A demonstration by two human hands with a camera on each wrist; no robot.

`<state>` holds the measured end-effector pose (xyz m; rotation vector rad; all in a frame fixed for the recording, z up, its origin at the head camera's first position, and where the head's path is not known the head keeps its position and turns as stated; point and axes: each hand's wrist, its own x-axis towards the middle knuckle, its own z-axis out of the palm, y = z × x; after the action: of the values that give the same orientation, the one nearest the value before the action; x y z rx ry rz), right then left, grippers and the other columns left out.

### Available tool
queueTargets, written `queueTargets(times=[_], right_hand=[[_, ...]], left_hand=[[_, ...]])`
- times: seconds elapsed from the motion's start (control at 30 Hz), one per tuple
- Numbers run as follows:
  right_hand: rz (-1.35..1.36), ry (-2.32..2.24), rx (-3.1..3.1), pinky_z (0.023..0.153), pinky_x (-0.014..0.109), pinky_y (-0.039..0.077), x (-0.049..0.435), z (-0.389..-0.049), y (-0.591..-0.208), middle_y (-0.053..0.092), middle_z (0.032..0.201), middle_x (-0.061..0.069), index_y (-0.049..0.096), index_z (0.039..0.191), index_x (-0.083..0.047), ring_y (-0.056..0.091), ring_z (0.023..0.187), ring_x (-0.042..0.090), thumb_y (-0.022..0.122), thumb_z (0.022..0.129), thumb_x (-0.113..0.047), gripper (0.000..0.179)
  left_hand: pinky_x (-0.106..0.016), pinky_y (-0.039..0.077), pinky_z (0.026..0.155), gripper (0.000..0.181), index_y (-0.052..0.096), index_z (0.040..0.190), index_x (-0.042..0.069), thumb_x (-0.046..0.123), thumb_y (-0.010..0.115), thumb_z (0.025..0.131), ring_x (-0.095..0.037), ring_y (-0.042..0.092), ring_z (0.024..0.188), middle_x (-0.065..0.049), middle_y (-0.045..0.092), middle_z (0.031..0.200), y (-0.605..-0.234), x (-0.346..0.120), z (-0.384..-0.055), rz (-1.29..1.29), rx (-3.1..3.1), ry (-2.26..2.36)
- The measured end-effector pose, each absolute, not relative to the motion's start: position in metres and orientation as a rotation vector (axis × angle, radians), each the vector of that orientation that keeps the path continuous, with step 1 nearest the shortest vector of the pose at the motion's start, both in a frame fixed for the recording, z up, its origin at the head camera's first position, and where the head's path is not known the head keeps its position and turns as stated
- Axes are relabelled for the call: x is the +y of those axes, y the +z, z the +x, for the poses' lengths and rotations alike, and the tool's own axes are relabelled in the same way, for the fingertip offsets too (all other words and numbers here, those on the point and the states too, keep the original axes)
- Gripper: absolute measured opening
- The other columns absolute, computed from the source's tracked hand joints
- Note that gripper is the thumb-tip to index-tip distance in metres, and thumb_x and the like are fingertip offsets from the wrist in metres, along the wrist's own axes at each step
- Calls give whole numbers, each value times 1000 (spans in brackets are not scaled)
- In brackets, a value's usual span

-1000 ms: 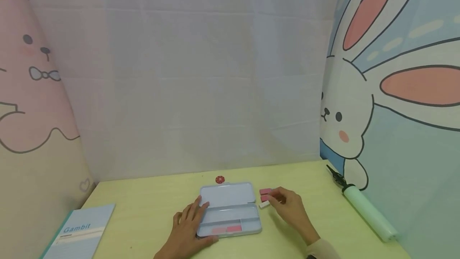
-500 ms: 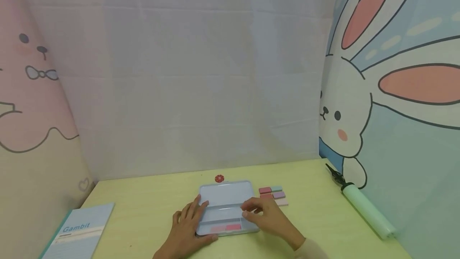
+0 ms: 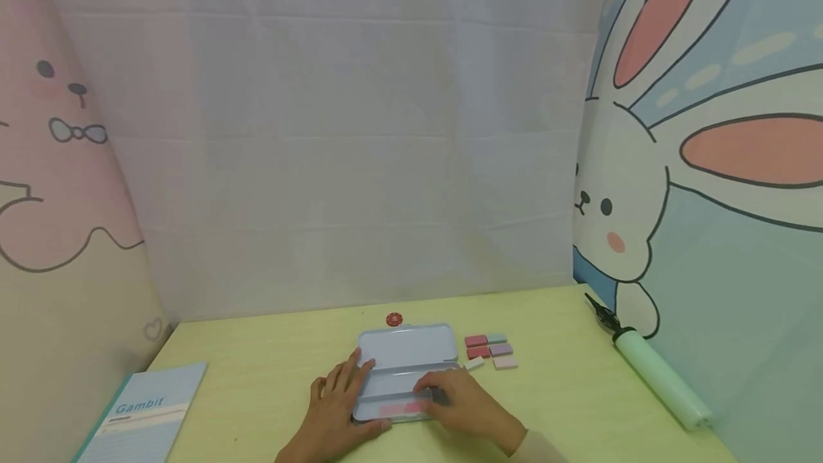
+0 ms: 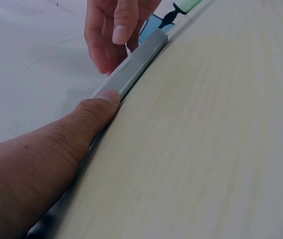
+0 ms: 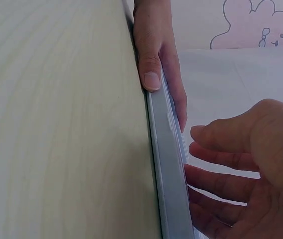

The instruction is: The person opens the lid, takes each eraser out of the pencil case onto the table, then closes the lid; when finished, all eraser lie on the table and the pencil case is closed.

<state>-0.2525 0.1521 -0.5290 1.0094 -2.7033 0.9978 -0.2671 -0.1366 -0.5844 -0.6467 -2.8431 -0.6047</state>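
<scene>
A light-blue hinged case (image 3: 407, 346) lies open on the table, its lid folded back and its base divided into compartments. Along the case's left side rests my left hand (image 3: 334, 406), fingers spread over the edge and thumb against the front wall. Two pink blocks (image 3: 391, 410) lie in the front compartment. Over that compartment's right part hovers my right hand (image 3: 463, 406), fingertips down by the pink blocks. In the right wrist view its thumb and fingers are slightly bent beside the case wall (image 5: 167, 164), and nothing shows between them.
Right of the case lie several small blocks: dark pink (image 3: 476, 341), mint (image 3: 496, 339), red (image 3: 478, 353), purple (image 3: 501, 350), white (image 3: 474, 363) and pale pink (image 3: 505, 362). A red chip (image 3: 394, 319) sits behind the lid. A notebook (image 3: 144, 409) lies left, a mint hand pump (image 3: 662, 381) right.
My right hand has moved left from the white block beside the case to over the front compartment. The white block stays on the table. My left hand keeps its place.
</scene>
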Motion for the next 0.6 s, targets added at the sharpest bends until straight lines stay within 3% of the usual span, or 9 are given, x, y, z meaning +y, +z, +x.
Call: queueTargets(times=[0.33,0.6], right_hand=[[891,1036,-2651,89,34,58,150,-245,-523,81,103,3,79,106,-7,72,99,15,72,96,-9,13],[951,884,-2685,82,25,51,152,-246,-531,80,98,-3,79,104,-12,63,90,3,76,95,-13,9]], left_hand=[[-64,34,107,111,40,166,23,91,62,82,-37,40,152,-10,28,179,-586,-136,-269,-634,-2867,-610],[-63,34,107,109,41,166,23,91,62,82,-37,41,151,-10,29,178,-587,-137,-269,-636,-2853,-607]])
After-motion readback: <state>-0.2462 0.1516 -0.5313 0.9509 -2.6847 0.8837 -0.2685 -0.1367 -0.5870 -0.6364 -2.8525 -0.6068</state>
